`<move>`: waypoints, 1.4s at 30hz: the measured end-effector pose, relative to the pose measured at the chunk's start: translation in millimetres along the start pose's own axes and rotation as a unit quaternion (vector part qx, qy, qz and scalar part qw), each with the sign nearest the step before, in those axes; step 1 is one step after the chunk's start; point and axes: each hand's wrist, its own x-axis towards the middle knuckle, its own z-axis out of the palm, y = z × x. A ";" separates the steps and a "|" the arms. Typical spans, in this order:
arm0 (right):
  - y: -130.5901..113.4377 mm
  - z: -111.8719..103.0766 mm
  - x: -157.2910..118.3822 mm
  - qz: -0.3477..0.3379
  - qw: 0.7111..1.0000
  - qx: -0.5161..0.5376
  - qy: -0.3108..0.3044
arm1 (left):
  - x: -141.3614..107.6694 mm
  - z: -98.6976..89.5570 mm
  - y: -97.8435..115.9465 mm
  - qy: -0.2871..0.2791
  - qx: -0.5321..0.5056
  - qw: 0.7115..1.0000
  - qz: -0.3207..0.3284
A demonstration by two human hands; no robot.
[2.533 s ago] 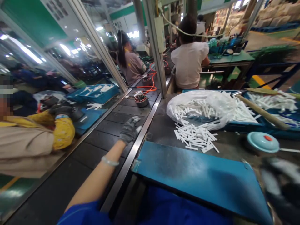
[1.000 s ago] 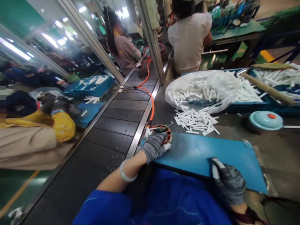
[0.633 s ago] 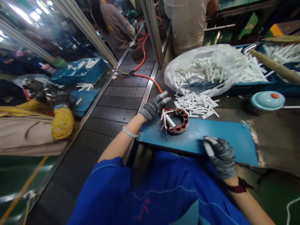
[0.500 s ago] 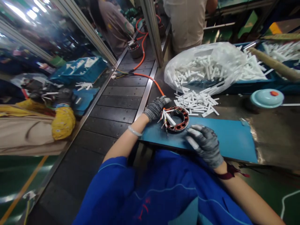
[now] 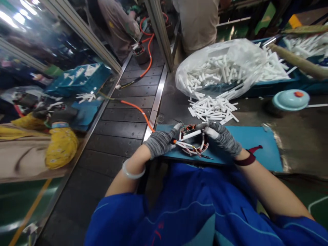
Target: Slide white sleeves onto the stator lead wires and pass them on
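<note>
A ring-shaped motor stator with copper windings, white sleeves and loose leads is over the blue mat in front of me. My left hand, in a grey glove with white fingertips, is closed on the ring's left side, where the orange cable meets the leads. On its upper right rim, the fingers of my gloved right hand close around the edge. A white sleeve lies across the ring's opening. Whether the stator rests on the mat or is slightly raised, I cannot tell.
Behind the mat lie loose white sleeves and a clear bag full of them. To the right stands a light-blue lidded container. A slatted conveyor runs along my left; beyond it works a person in yellow sleeves.
My right hand has moved in from beside the stator and taken hold of its rim. The stator has turned, its leads now toward me, and my left hand has shifted down. The orange cable has shifted.
</note>
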 end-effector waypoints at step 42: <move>-3.8 -16.4 6.8 -0.117 0.973 -0.020 -0.198 | 21.2 42.8 35.0 0.231 -0.143 0.955 0.121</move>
